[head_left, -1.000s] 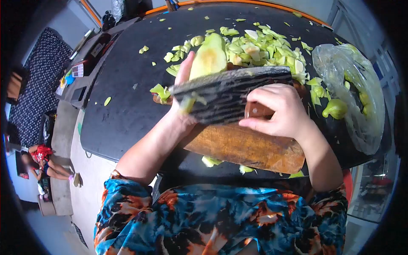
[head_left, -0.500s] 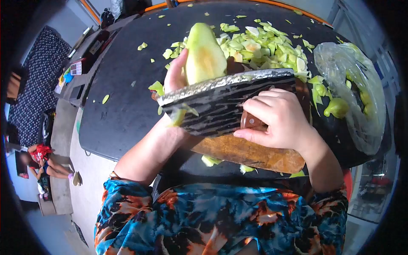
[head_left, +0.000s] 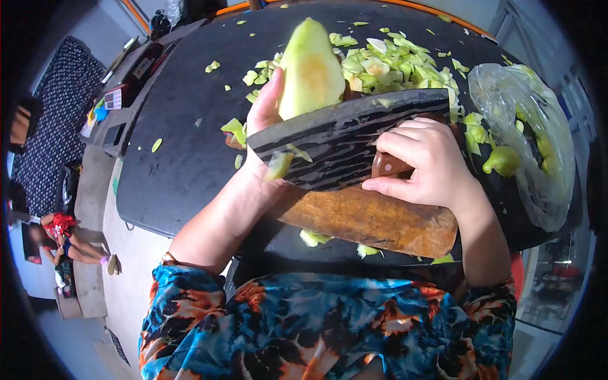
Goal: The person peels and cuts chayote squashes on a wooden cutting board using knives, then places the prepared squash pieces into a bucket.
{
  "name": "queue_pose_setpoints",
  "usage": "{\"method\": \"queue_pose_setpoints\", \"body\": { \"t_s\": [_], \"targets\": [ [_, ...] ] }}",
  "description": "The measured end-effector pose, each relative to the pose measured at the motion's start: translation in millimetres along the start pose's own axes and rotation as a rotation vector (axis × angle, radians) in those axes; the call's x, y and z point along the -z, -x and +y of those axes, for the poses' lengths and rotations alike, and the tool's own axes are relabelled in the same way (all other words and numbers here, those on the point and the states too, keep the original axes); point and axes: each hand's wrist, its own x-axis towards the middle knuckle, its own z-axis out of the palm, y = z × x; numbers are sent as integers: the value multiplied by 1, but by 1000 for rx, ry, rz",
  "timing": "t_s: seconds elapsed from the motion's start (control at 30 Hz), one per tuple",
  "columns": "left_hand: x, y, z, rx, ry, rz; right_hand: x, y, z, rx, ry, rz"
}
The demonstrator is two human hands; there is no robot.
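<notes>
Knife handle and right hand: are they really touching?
Touching. The head view shows the right hand with its fingers curled around the brown handle.

Left hand: I have the left hand (head_left: 265, 114) gripping the peeled, pale green fruit (head_left: 311, 73), its narrow end toward the worktop's (head_left: 183, 158) far edge.
Right hand: my right hand (head_left: 421, 158) closes round the brown handle of the broad cleaver (head_left: 342, 142).
Blade: it crosses over the fruit's lower end, a scrap of peel (head_left: 278, 164) on its face; I can't tell whether it touches the flesh.
Board: the wooden board (head_left: 367, 218) lies near the near edge, partly hidden.
Peelings: the green pile (head_left: 405, 69) spreads beyond the board.
Bag: a clear plastic bag (head_left: 532, 139) sits by the right edge.
</notes>
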Motion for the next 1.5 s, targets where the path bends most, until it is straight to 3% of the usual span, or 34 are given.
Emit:
{"method": "queue_pose_setpoints", "body": {
  "t_s": [0.17, 0.3, 0.47, 0.57, 0.63, 0.77, 0.83, 0.97, 1.17, 1.5],
  "targets": [
    [6, 2, 7, -50, -27, 2, 0, 1, 1, -28, 15, 21],
    [10, -1, 9, 46, 206, -99, 7, 1, 10, -92, -57, 95],
    [28, -2, 14, -3, 3, -162, 9, 4, 13, -226, -36, 223],
    [16, -12, 8, -208, -148, 234, 11, 1, 9, -191, -14, 174],
    [10, -12, 9, -174, -190, 329, 5, 1, 5, -45, 7, 112],
    [21, -8, 9, 7, 4, 154, -8, 0, -14, 41, -8, 45],
    [19, -7, 10, 42, -62, 135, -14, 1, -17, 80, -24, 63],
    [9, -7, 1, -96, -278, 297, -14, 2, -21, 54, -15, -2],
    [5, -5, -6, -76, -251, 333, -16, 2, -18, 49, 57, -37],
    [6, -6, -4, -103, -193, 341, -18, -1, -7, -14, 79, 86]
  ]
}}
